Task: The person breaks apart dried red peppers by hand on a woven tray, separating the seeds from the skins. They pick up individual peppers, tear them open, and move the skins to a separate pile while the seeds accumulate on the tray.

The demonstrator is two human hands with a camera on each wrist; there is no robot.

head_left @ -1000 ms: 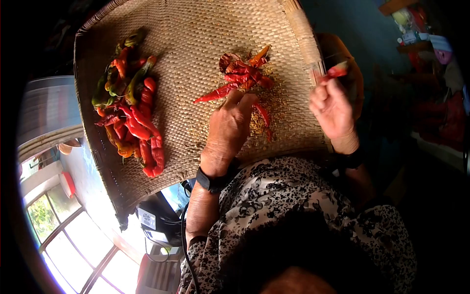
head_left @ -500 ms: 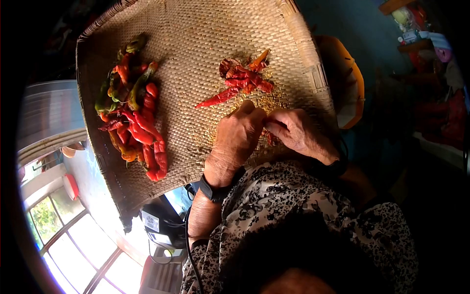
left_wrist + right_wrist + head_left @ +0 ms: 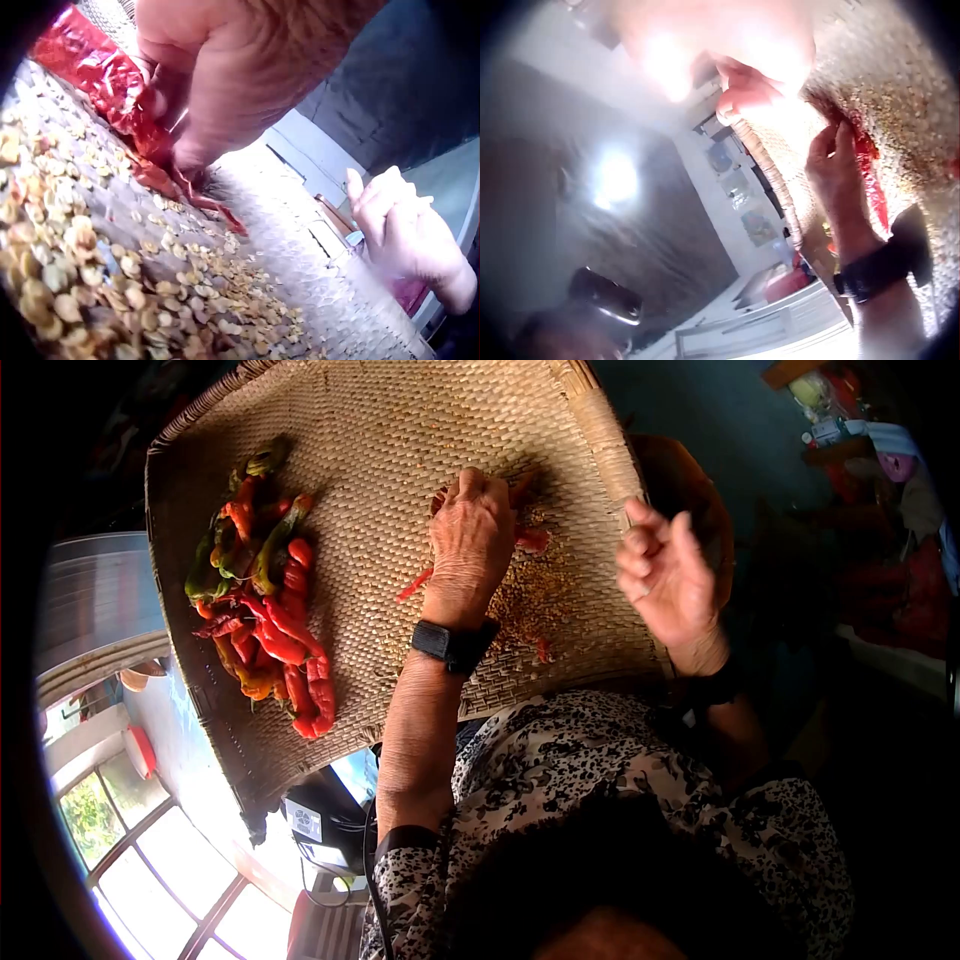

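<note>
Seeds (image 3: 75,285) may spill off the tray (image 3: 400,420) if a tug jolts it. I see left hand (image 3: 470,540) pinching a chili (image 3: 97,75), right hand (image 3: 665,575) loosely curled, empty.

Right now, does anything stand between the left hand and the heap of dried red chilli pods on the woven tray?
Nothing visible: the left hand rests on the heap of dried red chilli pods and pinches one red pod.

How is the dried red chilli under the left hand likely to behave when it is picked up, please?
The dried red chilli looks wrinkled and thin-skinned, so it is probably very light and somewhat brittle. The left hand pinches it among loose seeds on the woven tray, so lifting it may well shed more seeds.
</note>
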